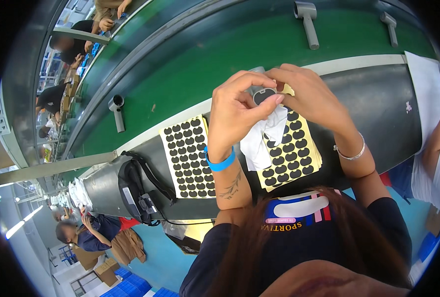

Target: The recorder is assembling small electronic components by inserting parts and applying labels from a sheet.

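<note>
We are holding a grey handheld tool (257,71) over the far edge of the black table (378,99), just short of the green belt (180,84). Our left hand (239,104) is clamping the tool, its fingers curling round the near end; our right hand (311,94) is meeting that end from the right, fingertips close together, though we are not able to tell whether they are pinching it or only touching. We are judging the step to be seating a black label (264,96) on the end face; the next move is probably calling for lining its outline up with the rim and pressing evenly. That rounded end is facing up toward us, so the long axis is seemingly running away from us to the far side, strongly foreshortened, with our hands hiding most of the body. Below, a white cloth (257,148) is partly covering a stack of label sheets (291,158); another label sheet (186,158) is lying to the left.
</note>
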`<state>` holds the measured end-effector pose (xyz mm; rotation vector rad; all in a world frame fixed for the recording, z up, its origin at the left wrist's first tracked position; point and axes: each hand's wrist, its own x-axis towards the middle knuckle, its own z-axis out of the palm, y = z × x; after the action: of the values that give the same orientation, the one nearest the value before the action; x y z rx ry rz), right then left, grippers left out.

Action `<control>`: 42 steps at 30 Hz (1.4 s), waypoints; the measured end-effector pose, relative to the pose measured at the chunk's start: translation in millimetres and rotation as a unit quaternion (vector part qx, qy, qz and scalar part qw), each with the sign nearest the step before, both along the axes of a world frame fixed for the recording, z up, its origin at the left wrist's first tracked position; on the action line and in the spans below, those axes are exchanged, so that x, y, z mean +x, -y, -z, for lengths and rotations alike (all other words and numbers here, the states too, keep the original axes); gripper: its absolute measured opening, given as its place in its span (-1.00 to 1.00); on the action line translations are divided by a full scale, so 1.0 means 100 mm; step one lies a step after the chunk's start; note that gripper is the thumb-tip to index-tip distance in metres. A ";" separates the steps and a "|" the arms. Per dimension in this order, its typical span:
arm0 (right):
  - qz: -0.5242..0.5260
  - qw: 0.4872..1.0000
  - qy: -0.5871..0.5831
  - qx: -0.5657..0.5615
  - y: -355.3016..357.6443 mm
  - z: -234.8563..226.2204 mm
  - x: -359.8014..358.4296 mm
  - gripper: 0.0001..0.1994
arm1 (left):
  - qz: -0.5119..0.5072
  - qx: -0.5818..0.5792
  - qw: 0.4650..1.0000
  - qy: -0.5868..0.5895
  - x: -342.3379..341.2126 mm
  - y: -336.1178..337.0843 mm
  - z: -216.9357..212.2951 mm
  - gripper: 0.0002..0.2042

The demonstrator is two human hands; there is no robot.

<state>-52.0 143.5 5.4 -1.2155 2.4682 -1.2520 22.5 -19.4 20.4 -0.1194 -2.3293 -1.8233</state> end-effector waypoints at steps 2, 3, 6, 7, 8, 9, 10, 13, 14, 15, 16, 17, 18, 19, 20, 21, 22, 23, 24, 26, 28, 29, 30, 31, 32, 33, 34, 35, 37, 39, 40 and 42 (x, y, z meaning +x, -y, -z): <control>-0.002 1.000 -0.001 -0.002 0.01 0.00 0.00 -0.74 | -0.021 0.014 0.999 0.020 0.00 -0.03 -0.03 -0.90; -0.005 1.000 0.013 0.003 0.02 0.00 0.00 -0.75 | -0.021 0.014 0.999 0.019 0.00 -0.04 -0.05 -0.90; -0.019 1.000 0.018 0.012 0.01 -0.01 -0.01 -0.74 | -0.051 0.083 0.993 0.071 0.00 -0.05 -0.07 -0.87; -0.029 0.999 0.008 0.015 0.01 -0.02 -0.01 -0.72 | -0.060 0.084 0.992 0.075 0.00 -0.05 -0.07 -0.84; -0.028 0.999 0.007 0.015 0.02 -0.01 -0.01 -0.72 | -0.068 0.085 0.991 0.079 -0.01 -0.05 -0.06 -0.81; -0.020 0.999 0.042 0.017 0.04 0.02 0.01 -0.69 | -0.067 0.086 0.991 0.078 -0.02 -0.06 -0.06 -0.81; -0.011 0.997 0.076 0.019 0.06 0.03 0.02 -0.66 | -0.080 0.079 0.991 0.077 -0.02 -0.07 -0.04 -0.80; -0.046 0.972 0.227 -0.036 0.13 -0.03 0.03 -0.64 | -0.092 0.083 0.990 0.070 -0.05 -0.05 -0.04 -0.78; -0.057 0.963 0.246 -0.098 0.15 0.07 0.02 -0.66 | -0.097 0.090 0.989 0.067 -0.04 -0.04 -0.06 -0.78; -0.051 0.965 0.240 -0.096 0.17 0.13 0.00 -0.66 | -0.091 0.093 0.990 0.063 -0.03 -0.04 -0.07 -0.78; -0.055 0.967 0.231 -0.094 0.17 0.17 -0.02 -0.65 | -0.076 0.096 0.992 0.041 -0.03 -0.04 -0.08 -0.78; -0.064 0.968 0.224 -0.091 0.19 0.15 -0.03 -0.65 | -0.066 0.099 0.993 0.018 0.00 -0.02 -0.09 -0.78; -0.061 0.973 0.215 -0.047 0.18 -0.01 -0.03 -0.56 | -0.037 0.126 0.991 0.010 0.02 0.01 -0.09 -0.82; -0.061 0.975 0.211 -0.045 0.21 0.00 -0.05 -0.56 | -0.037 0.128 0.991 0.005 0.03 0.01 -0.11 -0.82; -0.047 0.987 0.130 -0.082 0.23 0.06 -0.08 -0.50 | -0.042 0.138 0.989 -0.031 0.04 -0.01 -0.13 -0.82; -0.035 0.991 0.049 -0.120 0.27 0.13 -0.12 -0.45 | -0.049 0.147 0.986 -0.066 0.05 -0.02 -0.16 -0.83; -0.038 0.992 0.001 -0.122 0.34 0.23 -0.23 -0.38 | -0.063 0.143 0.985 -0.073 0.07 -0.01 -0.17 -0.83; -0.039 0.992 -0.002 -0.121 0.41 0.31 -0.31 -0.38 | -0.063 0.145 0.984 -0.077 0.08 0.01 -0.17 -0.83; -0.002 0.994 -0.072 -0.086 0.47 0.38 -0.41 -0.38 | -0.081 0.132 0.985 -0.080 0.07 0.02 -0.15 -0.83; 0.053 0.969 -0.238 -0.046 0.59 0.69 -0.70 -0.40 | -0.102 0.119 0.984 -0.086 0.06 0.05 -0.12 -0.83; 0.058 0.957 -0.285 -0.013 0.66 0.87 -0.94 -0.41 | -0.096 0.087 0.988 -0.083 0.07 0.10 -0.10 -0.83; 0.067 0.942 -0.329 0.020 0.68 0.90 -0.99 -0.42 | -0.100 0.088 0.988 -0.084 0.07 0.13 -0.10 -0.83; 0.078 0.936 -0.338 0.055 0.69 0.95 -1.01 -0.44 | -0.103 0.076 0.988 -0.081 0.07 0.15 -0.10 -0.82; 0.076 0.937 -0.337 0.057 0.68 1.01 -1.03 -0.44 | -0.105 0.065 0.989 -0.077 0.07 0.17 -0.10 -0.81; 0.064 0.934 -0.347 0.059 0.69 0.98 -0.96 -0.44 | -0.112 0.069 0.989 -0.074 0.08 0.19 -0.09 -0.81; 0.051 0.931 -0.358 0.060 0.69 0.94 -0.88 -0.44 | -0.130 0.047 0.989 -0.057 0.09 0.21 -0.10 -0.82; 0.044 0.932 -0.355 0.063 0.66 0.91 -0.80 -0.44 | -0.147 0.026 0.988 -0.039 0.09 0.24 -0.09 -0.82; 0.057 0.955 -0.290 0.023 0.61 0.87 -0.70 -0.49 | -0.152 0.030 0.987 -0.036 0.09 0.29 -0.04 -0.82; 0.065 0.974 -0.219 -0.013 0.51 0.75 -0.45 -0.54 | -0.095 -0.168 0.981 0.007 0.08 0.41 0.07 -0.84; 0.052 0.997 -0.038 -0.036 0.38 0.65 -0.20 -0.71 | -0.074 -0.203 0.975 0.052 0.05 0.47 0.14 -0.80; 0.048 0.998 -0.037 -0.035 0.36 0.68 -0.10 -0.71 | -0.042 -0.237 0.965 0.106 0.04 0.48 0.21 -0.79; 0.060 0.998 0.009 0.000 0.31 0.73 0.05 -0.82 | -0.014 -0.277 0.946 0.168 -0.01 0.47 0.32 -0.75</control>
<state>-47.3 112.5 -67.9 -1.0670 2.5621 -1.2849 21.3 -66.9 -11.5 0.1642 -3.0062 -1.1952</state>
